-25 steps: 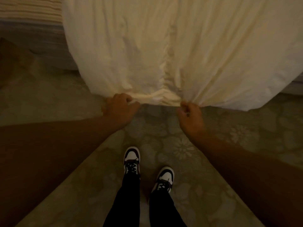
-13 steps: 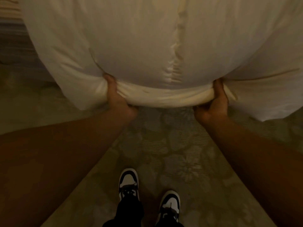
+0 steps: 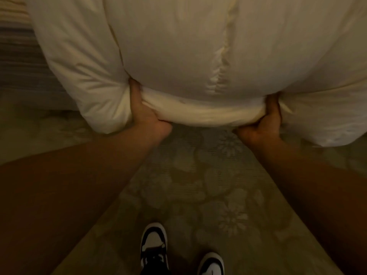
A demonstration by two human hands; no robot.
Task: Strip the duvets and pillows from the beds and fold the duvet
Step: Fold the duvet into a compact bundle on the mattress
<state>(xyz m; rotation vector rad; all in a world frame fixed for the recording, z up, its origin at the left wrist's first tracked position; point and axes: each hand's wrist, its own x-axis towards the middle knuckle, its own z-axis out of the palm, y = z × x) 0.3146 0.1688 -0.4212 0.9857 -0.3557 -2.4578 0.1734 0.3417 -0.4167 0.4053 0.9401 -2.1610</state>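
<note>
White duvet [image 3: 178,56] filling the far half of the view, bulging toward the camera, with a vertical puckered seam running down just right of centre. Near edge gathered into a thick roll between the two hands, lifted clear of the floor. Left corner of the duvet drooping in a rounded fold beyond the left hand; right corner hanging lower, past the right hand.

Left hand [image 3: 146,114] gripping the rolled near edge from below, thumb pressed up into the fabric on the far side, fingers curled under and hidden by the roll. Right hand [image 3: 266,121] gripping the same roll farther right, thumb up against the bulge, curled fingers partly seen beneath the edge. Hands well apart, the roll stretched taut between them. Both bare forearms reaching in from the near corners.

Patterned carpet [image 3: 198,185] underneath, pale flower shapes on a dull green ground, dim in the low light. Two black and white shoes [image 3: 154,245] at the near edge, between the forearms, left one a little farther forward, right one cut off by the frame; dark trouser hem just visible at the left shoe.

At far left, behind the duvet's corner, a striped surface [image 3: 17,62] in grey bands, with a lighter striped patch at the very top left; too dark and blurred to tell whether bed base or mattress.
</note>
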